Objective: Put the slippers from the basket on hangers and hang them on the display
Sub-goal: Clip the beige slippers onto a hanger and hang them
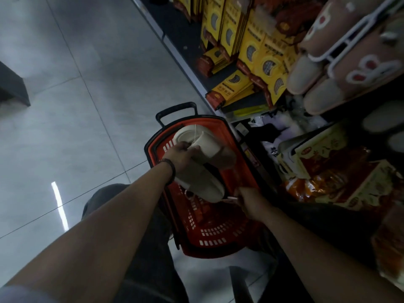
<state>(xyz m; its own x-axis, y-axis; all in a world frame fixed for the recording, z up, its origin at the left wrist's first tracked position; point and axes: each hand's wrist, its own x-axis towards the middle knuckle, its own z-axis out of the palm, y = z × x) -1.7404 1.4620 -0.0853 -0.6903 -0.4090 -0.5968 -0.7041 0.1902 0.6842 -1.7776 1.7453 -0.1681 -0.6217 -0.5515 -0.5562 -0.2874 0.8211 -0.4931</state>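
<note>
Seen from the head camera, a person stands over a red shopping basket (218, 234) that sits on a grey tiled floor (76, 106) beside a shop shelf, its black pull handle (175, 110) at the far end. The left hand (181, 156), a dark band (171, 170) on its wrist, grips a pair of cream slippers (203, 184), fingers curled over them; the pair is held just above the basket, one slipper lying across the other. The right hand (251, 202) is close beside the nearer slipper's end, its fingers closed in a pinch on a thin pale strip (229, 198); what the strip is cannot be made out in the dim light. On the shelf to the right stand rows of yellow boxes (251, 51), with red and orange packets (328, 171) lower down. At upper right, pink slippers (363, 62) with white-edged motifs hang on white hangers (341, 42) on the display.
</note>
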